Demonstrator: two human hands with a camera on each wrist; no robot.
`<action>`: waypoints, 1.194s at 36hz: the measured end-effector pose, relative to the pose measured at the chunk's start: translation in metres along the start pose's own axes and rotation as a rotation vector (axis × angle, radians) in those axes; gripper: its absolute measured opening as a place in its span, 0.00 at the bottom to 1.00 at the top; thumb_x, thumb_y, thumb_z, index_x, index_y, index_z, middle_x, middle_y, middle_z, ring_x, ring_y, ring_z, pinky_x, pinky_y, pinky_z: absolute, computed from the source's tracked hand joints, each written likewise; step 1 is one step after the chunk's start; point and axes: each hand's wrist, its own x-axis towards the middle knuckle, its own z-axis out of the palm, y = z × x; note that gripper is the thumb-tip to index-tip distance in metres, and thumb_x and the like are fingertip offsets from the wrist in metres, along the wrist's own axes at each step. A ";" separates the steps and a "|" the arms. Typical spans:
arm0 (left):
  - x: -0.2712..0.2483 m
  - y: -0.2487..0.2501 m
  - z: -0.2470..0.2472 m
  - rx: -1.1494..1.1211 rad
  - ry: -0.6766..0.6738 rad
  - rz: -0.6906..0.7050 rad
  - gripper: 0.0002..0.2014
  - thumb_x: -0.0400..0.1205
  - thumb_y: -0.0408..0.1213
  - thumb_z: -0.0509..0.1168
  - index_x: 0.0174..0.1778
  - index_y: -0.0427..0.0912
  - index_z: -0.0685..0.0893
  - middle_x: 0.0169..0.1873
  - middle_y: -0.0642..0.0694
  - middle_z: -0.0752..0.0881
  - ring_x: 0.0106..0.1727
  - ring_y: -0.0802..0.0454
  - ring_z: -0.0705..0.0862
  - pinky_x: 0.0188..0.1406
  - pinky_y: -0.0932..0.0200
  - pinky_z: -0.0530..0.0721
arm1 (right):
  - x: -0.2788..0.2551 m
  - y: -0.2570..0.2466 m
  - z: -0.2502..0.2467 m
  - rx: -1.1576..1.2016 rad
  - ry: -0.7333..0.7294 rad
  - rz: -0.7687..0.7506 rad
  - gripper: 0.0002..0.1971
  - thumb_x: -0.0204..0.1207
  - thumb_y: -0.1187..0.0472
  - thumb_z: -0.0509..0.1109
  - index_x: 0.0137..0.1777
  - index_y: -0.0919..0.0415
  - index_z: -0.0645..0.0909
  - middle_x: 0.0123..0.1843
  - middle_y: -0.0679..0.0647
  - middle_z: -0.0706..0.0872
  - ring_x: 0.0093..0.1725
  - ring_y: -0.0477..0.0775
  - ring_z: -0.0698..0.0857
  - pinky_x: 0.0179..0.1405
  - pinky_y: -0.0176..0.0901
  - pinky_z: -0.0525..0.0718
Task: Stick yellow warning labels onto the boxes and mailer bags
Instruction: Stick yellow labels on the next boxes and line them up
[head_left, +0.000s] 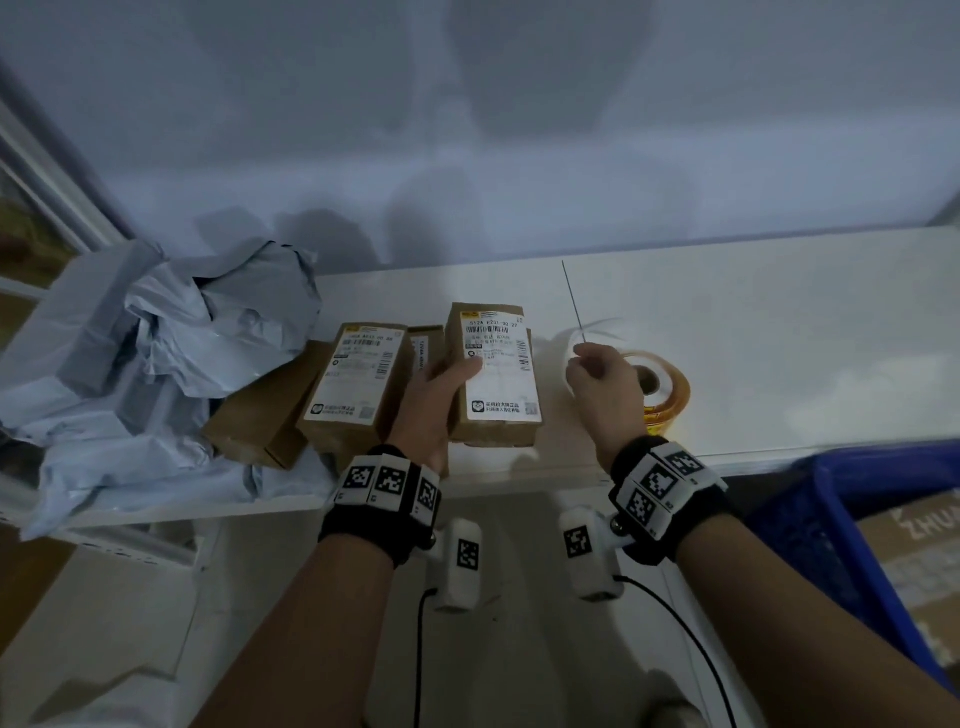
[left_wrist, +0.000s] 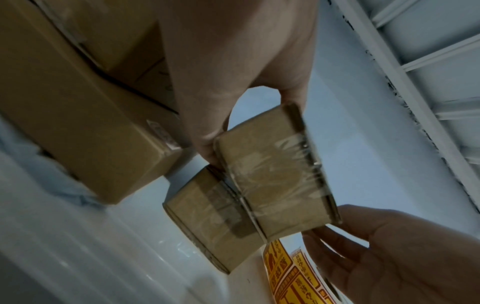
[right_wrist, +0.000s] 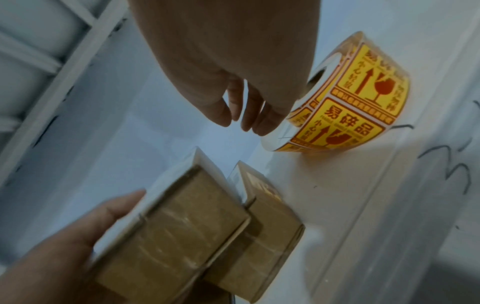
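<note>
Starting at the left, a crumpled heap of grey mailer bags (head_left: 156, 353), too tangled to count, covers the far-left end of the white shelf (head_left: 753, 332), with at least four brown boxes beside it, one lying flat (head_left: 260, 415), one upright with a white shipping label (head_left: 353, 384) and a narrow one (head_left: 427, 345) behind. The left hand (head_left: 434, 397) grips the fourth box (head_left: 496, 374), thumb across its white label, lifted above a further small box (left_wrist: 213, 222) on the shelf. Right of it, the right hand (head_left: 605, 382) hovers with loosely curled fingers (right_wrist: 223, 107) holding nothing, just beside one roll of yellow warning labels (right_wrist: 353, 102) standing on the shelf, and one blue crate (head_left: 852, 530) sits at the near right.
</note>
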 end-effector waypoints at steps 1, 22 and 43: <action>0.001 -0.001 0.000 0.009 0.017 0.005 0.20 0.84 0.37 0.68 0.72 0.38 0.80 0.60 0.40 0.90 0.61 0.43 0.90 0.57 0.48 0.89 | 0.001 0.001 -0.001 0.006 0.007 0.026 0.17 0.83 0.63 0.64 0.71 0.58 0.77 0.58 0.49 0.83 0.59 0.52 0.82 0.56 0.42 0.78; 0.009 0.001 0.009 0.180 0.175 0.061 0.13 0.83 0.38 0.70 0.63 0.40 0.85 0.52 0.41 0.92 0.53 0.44 0.92 0.58 0.41 0.89 | 0.010 0.011 -0.019 -0.203 0.019 -0.040 0.20 0.81 0.64 0.64 0.73 0.62 0.76 0.66 0.59 0.84 0.65 0.58 0.81 0.61 0.43 0.76; 0.004 0.004 0.012 0.205 0.139 0.084 0.46 0.63 0.55 0.77 0.78 0.43 0.73 0.65 0.42 0.86 0.57 0.45 0.91 0.57 0.42 0.90 | -0.005 0.029 -0.017 -1.200 -0.088 -0.328 0.13 0.79 0.65 0.63 0.62 0.63 0.82 0.65 0.61 0.81 0.67 0.67 0.73 0.62 0.54 0.72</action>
